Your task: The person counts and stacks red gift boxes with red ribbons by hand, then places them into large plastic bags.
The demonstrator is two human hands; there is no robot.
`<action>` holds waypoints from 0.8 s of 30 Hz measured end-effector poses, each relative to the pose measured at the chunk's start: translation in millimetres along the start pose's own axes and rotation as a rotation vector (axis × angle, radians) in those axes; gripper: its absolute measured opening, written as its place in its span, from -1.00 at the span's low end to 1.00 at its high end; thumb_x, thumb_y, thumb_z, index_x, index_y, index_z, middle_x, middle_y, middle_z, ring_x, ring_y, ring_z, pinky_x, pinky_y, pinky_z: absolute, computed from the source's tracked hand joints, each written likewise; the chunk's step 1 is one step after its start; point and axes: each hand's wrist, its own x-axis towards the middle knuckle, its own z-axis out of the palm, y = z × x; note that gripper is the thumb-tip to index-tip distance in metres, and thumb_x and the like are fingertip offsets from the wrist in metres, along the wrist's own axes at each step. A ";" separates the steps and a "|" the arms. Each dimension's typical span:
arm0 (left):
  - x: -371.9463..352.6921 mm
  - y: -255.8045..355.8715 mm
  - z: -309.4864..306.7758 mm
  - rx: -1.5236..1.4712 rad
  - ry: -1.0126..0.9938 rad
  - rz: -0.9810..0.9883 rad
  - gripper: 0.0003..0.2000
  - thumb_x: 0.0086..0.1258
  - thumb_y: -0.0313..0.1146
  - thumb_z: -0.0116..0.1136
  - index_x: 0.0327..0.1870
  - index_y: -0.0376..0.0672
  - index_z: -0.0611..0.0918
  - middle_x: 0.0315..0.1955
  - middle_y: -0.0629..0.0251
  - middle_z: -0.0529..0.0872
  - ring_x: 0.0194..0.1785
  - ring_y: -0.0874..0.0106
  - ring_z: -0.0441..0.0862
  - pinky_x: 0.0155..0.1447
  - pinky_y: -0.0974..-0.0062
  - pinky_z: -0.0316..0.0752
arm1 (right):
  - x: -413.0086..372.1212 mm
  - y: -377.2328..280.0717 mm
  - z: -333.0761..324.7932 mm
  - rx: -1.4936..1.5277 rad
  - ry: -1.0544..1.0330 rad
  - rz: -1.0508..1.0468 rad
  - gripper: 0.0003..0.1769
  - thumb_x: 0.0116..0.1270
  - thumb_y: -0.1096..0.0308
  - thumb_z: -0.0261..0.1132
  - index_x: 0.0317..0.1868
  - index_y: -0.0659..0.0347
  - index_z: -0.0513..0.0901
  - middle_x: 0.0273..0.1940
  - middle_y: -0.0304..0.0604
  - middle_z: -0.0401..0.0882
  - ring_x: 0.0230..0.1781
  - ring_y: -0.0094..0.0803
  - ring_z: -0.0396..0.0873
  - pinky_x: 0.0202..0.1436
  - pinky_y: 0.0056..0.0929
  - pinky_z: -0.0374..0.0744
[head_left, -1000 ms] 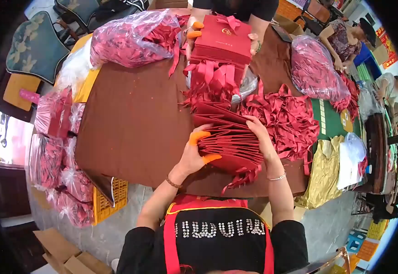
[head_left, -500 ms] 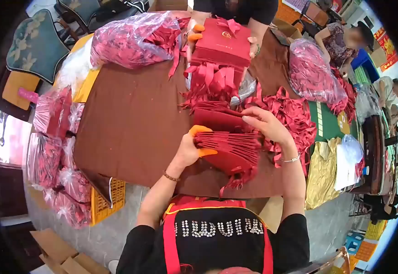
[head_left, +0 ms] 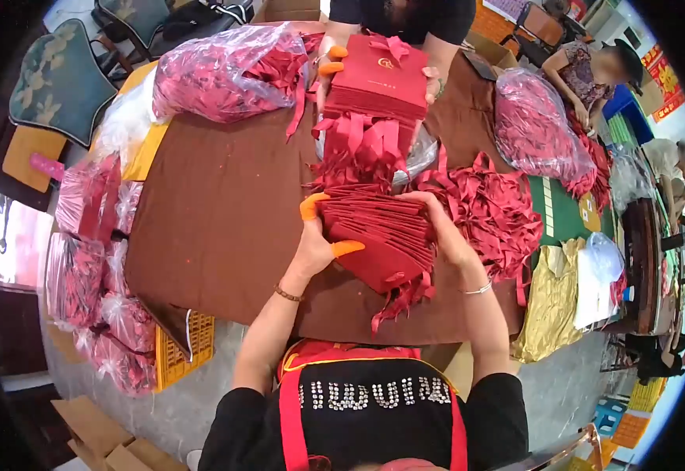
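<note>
A stack of flat red gift bags (head_left: 375, 250) with ribbon ties is held between both hands over the near part of the table. My left hand (head_left: 313, 245), with orange finger covers, grips the stack's left side. On the right side my right hand (head_left: 446, 234) is closed round the upper edge and side. Loose red ribbons (head_left: 405, 302) hang from the stack's lower end. Just beyond it lies a bunch of red ribbon ends (head_left: 358, 149), below another stack of red bags (head_left: 379, 78) held by a person across the table.
A heap of red ribbons (head_left: 488, 212) lies right of my hands on the brown tablecloth (head_left: 209, 212). Plastic sacks of red pieces (head_left: 228, 74) (head_left: 543, 122) stand at the back left and right. Wrapped bundles (head_left: 75, 275) and a yellow crate (head_left: 189, 345) are at the left.
My right hand has moved down and left from the bags at the back onto the stack's right side. The separate bags behind have joined the stack, which now fans upward.
</note>
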 end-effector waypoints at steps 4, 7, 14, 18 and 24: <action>-1.4 -6.8 -0.7 -0.240 0.005 -0.195 -0.05 -0.25 -0.44 0.58 0.19 -0.08 0.12 0.13 0.18 0.29 0.20 0.36 0.31 0.32 0.33 0.22 | -24.4 4.5 17.4 0.448 -0.016 -0.016 -0.06 0.21 -0.21 0.19 0.39 0.14 -0.03 0.33 -0.02 0.11 0.36 -0.28 0.10 0.38 -0.29 0.14; -4.6 -14.0 -5.5 -0.127 -0.014 -0.046 0.05 -0.23 -0.47 0.57 0.30 -0.06 0.04 0.18 0.19 0.28 0.23 0.33 0.31 0.30 0.32 0.25 | -41.8 29.2 27.3 0.277 -0.049 -0.310 0.61 -0.42 -0.21 0.58 0.43 0.04 -0.43 0.44 0.13 -0.38 0.47 -0.01 -0.25 0.44 -0.07 -0.07; 8.1 28.2 -17.4 -0.209 -0.371 -0.345 0.27 -0.20 -0.48 0.55 0.44 0.06 -0.27 0.27 0.19 0.24 0.30 0.36 0.27 0.35 0.32 0.20 | -40.2 32.3 50.5 -0.404 0.229 -0.401 0.55 -0.31 0.03 0.61 0.42 0.13 -0.45 0.41 0.28 -0.43 0.44 0.18 -0.30 0.43 0.00 -0.05; 6.7 41.8 -6.3 -0.349 -0.223 -0.249 0.23 -0.25 -0.55 0.55 0.45 0.04 -0.13 0.17 0.21 0.40 0.27 0.39 0.32 0.31 0.33 0.28 | -36.0 15.3 39.3 -0.474 0.280 -0.362 0.34 -0.33 0.20 0.65 0.36 0.26 -0.11 0.29 0.09 0.04 0.26 -0.09 0.21 0.34 -0.18 0.25; 7.3 7.2 -7.4 -0.146 -0.160 -0.241 0.19 -0.18 -0.65 0.47 0.45 0.04 -0.15 0.19 0.25 0.39 0.21 0.38 0.41 0.27 0.35 0.35 | -16.2 23.1 32.6 -0.548 0.318 -0.436 0.23 -0.34 0.28 0.64 0.33 0.25 0.03 0.14 0.14 0.25 0.17 0.04 0.29 0.25 -0.16 0.32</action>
